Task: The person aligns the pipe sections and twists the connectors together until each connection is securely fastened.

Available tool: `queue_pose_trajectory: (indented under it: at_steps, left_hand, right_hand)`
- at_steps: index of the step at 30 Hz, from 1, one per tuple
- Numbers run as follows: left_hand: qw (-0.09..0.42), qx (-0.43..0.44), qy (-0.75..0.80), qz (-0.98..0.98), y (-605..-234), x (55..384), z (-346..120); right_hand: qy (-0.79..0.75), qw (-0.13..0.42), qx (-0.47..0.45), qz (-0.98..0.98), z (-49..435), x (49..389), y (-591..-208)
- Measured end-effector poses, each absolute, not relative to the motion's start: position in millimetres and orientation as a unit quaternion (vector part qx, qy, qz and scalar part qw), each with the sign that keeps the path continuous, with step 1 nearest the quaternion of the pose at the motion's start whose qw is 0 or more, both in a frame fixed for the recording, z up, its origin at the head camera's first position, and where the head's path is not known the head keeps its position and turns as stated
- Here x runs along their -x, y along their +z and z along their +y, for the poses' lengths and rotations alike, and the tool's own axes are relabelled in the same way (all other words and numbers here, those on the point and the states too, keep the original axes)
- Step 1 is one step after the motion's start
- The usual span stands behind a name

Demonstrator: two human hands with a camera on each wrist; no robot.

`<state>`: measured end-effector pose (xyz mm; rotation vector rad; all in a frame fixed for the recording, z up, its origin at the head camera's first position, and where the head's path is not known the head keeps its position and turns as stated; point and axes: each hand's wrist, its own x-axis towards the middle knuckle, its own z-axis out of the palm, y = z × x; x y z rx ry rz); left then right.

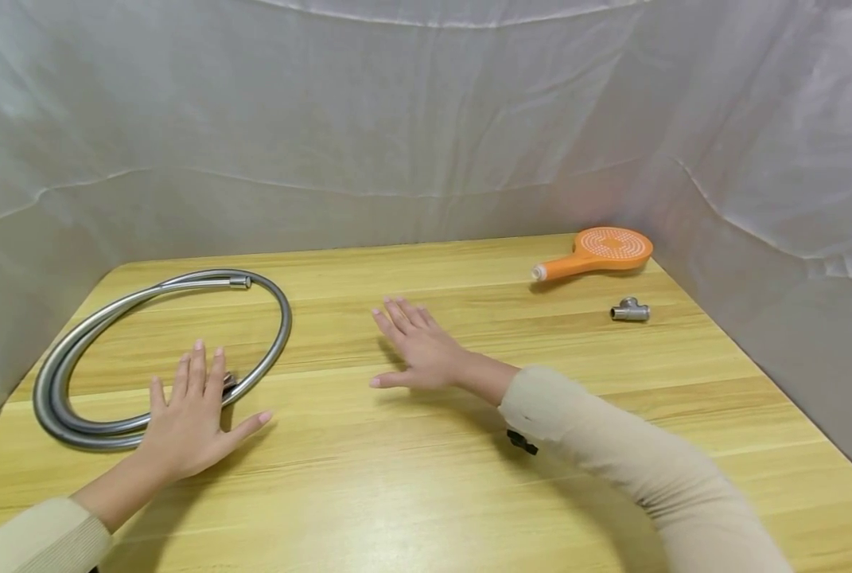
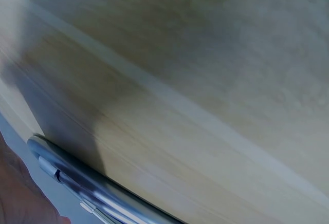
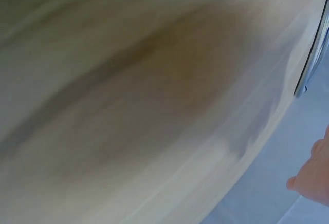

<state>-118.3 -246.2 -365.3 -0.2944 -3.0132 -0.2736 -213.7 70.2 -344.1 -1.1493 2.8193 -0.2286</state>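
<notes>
My left hand [image 1: 188, 426] is spread with straight fingers above the near right part of a coiled grey metal shower hose [image 1: 56, 382]. It hides part of the coil, and one end fitting shows just beside its fingers. Whether it touches the hose I cannot tell. Over the middle of the table my right hand [image 1: 426, 354] is held out, palm down, fingers straight, with nothing in it. An orange shower head [image 1: 608, 248] lies at the back right, its spray face up. In front of it sits a small metal tee fitting [image 1: 630, 310].
The wood-grain table [image 1: 368, 485] carries all these things. Pale cloth [image 1: 340, 119] hangs along its back and both sides. A small black object [image 1: 522, 442] shows under the right sleeve. The hose's other end fitting [image 1: 239, 282] lies at the far side of the coil.
</notes>
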Motion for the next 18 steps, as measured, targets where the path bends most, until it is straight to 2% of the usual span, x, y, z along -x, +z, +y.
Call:
queue_pose_trajectory:
  at_steps: [18]
  left_hand:
    - [0.053,0.092,-0.084,-0.991,-365.8,115.6,-253.5]
  right_hand:
    - [-0.088,0.068,0.413,0.904,39.5,221.7,-342.4]
